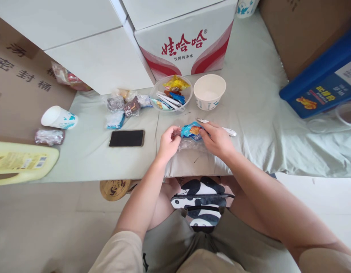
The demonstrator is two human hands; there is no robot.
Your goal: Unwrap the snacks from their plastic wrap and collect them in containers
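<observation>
A small blue snack packet (pixel 191 131) with an orange food picture on it spans both hands above the cloth. My left hand (pixel 169 144) is closed, pinching the packet's left end. On the packet's other end, the fingers of my right hand (pixel 219 140) are closed too. Crumpled clear plastic (pixel 189 145) lies under the packet. A slim white tool (pixel 231 132) passes beneath my right hand, its middle hidden. Behind the hands stand a clear round bowl (pixel 189 101) of colourful packets and a white paper bowl (pixel 209 93).
Several wrapped snacks (pixel 131 107) and a black phone (pixel 126 138) lie to the left. Farther left are a tipped paper cup (pixel 60 117) and a yellow jug (pixel 47 163). White drawers (pixel 101 60) and a water carton (pixel 186 53) back the table; a blue box (pixel 320 81) stands right.
</observation>
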